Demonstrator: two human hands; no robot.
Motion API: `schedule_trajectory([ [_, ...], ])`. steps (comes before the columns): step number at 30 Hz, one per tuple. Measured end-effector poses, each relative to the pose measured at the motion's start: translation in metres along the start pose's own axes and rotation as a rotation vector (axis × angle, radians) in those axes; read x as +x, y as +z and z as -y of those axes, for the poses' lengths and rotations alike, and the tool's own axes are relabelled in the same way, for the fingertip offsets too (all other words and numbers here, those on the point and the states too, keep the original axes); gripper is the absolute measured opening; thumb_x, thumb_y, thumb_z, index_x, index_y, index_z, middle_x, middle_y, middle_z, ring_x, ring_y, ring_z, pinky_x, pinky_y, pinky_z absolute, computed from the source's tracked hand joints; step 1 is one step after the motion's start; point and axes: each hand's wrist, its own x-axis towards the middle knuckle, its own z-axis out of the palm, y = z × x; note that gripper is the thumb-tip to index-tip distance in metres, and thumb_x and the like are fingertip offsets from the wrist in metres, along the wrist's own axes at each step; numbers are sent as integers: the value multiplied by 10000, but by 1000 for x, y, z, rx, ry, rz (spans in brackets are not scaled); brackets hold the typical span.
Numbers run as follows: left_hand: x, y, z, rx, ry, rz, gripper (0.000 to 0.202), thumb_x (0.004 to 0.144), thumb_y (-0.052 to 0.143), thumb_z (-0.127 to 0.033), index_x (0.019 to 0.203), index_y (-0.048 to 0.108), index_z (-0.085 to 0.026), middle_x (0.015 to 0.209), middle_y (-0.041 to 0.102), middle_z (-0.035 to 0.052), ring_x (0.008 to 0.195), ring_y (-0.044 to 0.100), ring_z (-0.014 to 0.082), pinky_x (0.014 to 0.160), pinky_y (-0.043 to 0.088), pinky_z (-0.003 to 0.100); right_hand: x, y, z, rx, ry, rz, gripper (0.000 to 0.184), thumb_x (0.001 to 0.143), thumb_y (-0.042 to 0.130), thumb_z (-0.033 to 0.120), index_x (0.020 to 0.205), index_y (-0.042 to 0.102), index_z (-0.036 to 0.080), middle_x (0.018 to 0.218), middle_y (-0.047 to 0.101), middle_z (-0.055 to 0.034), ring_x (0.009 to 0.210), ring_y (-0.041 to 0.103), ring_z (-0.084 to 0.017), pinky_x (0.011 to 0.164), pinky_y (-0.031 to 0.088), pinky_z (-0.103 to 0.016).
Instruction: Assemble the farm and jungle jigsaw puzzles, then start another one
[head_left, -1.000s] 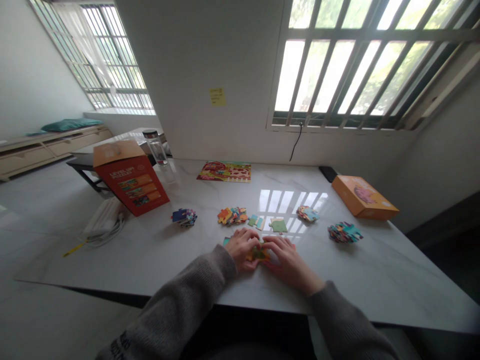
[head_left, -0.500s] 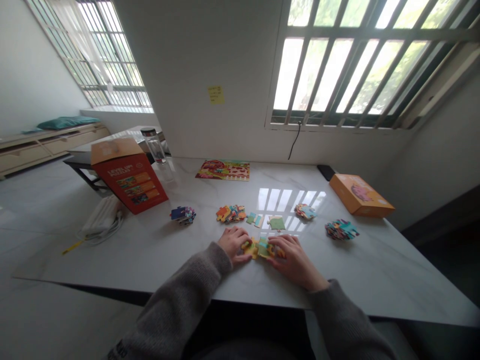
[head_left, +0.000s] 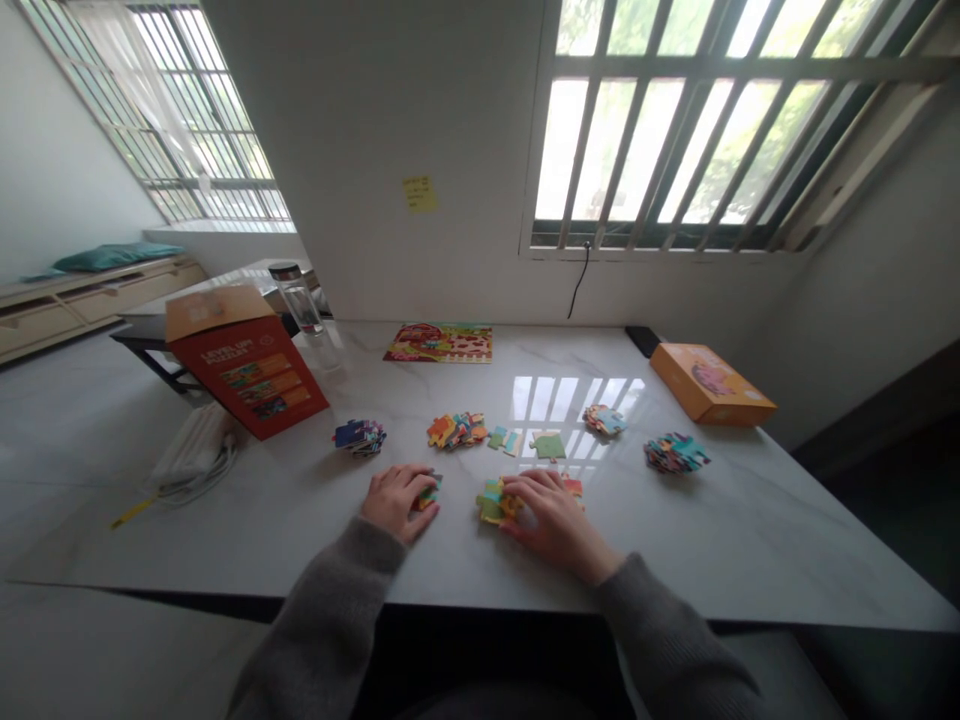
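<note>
L hand (head_left: 396, 503) is curled, gripping a small puzzle piece (head_left: 429, 493) at its fingertips. R hand (head_left: 551, 515) lies half open, pressing on a clump of joined pieces (head_left: 491, 503) (mostly yellow and green, partly hidden). Both are on the marble worktop (head_left: 712, 540), just behind loose piece piles (head_left: 457, 430).

Left hand (head_left: 397, 503) curled over small jigsaw piece (head_left: 430, 492) near front edge of marble desk (head_left: 300, 540); right hand (head_left: 551, 515) on joined jigsaw pieces (head_left: 490, 503); loose piece piles (head_left: 457, 430) farther back.
</note>
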Motion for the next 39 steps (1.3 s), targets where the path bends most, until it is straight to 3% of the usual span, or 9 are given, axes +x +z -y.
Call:
schedule_trajectory([
  [3, 2, 0, -12, -55, 76, -33, 250, 834, 633, -341, 1065, 641, -244, 1200, 680, 79, 1151, 581, 285, 1017, 379, 450, 12, 10, 10, 9, -22, 25, 368, 837, 776, 355, 1149, 610, 253, 1225, 707, -78, 1130, 595, -273, 988, 433, -439],
  [8, 15, 15, -35, -145, 164, 100, 351, 769, 720, -399, 1080, 632, -259, 1276, 647, 70, 1201, 548, 288, 1037, 383, 439, 20, 16, 16, 16, -40, 71, 313, 850, 762, 367, 1091, 597, 256, 1220, 704, -75, 1159, 583, -266, 1001, 427, -439],
  [12, 18, 26, -31, -131, 149, 125, 258, 791, 728, -416, 985, 654, -263, 1199, 680, 48, 1137, 575, 272, 1008, 387, 433, 10, 11, 12, -45, 11, 60, 261, 859, 735, 342, 1064, 603, 251, 1416, 573, -97, 1278, 509, -297, 1057, 390, -488],
  [17, 14, 28, -24, -96, 110, 32, 330, 802, 721, -433, 1078, 676, -258, 1177, 672, 76, 1102, 571, 285, 981, 391, 446, -6, 3, 6, -73, 96, 45, 253, 900, 667, 254, 1141, 592, 253, 1295, 622, -98, 1201, 541, -286, 1051, 381, -500],
  [21, 13, 27, -24, -109, 128, 53, 388, 840, 696, -437, 1203, 673, -300, 1210, 656, 71, 1121, 560, 282, 981, 392, 443, -12, -2, 3, -67, 63, 59, 245, 903, 638, 214, 1140, 606, 265, 1299, 621, -82, 1198, 537, -280, 1058, 366, -502],
  [27, 14, 26, -31, -108, 149, 96, 223, 859, 684, -404, 1068, 749, -363, 1224, 646, 51, 1128, 548, 285, 1008, 361, 477, -14, -7, 6, -56, 36, 78, 251, 881, 623, 152, 1103, 627, 268, 1329, 614, -69, 1199, 532, -277, 1046, 392, -483],
  [39, 14, 23, -51, -59, 203, 75, 221, 852, 653, -325, 1054, 736, -360, 1226, 635, 51, 1176, 540, 290, 1086, 309, 550, -15, -4, 9, -73, 39, 67, 208, 902, 608, 163, 1075, 639, 274, 1330, 618, -56, 1186, 533, -273, 1041, 396, -483],
])
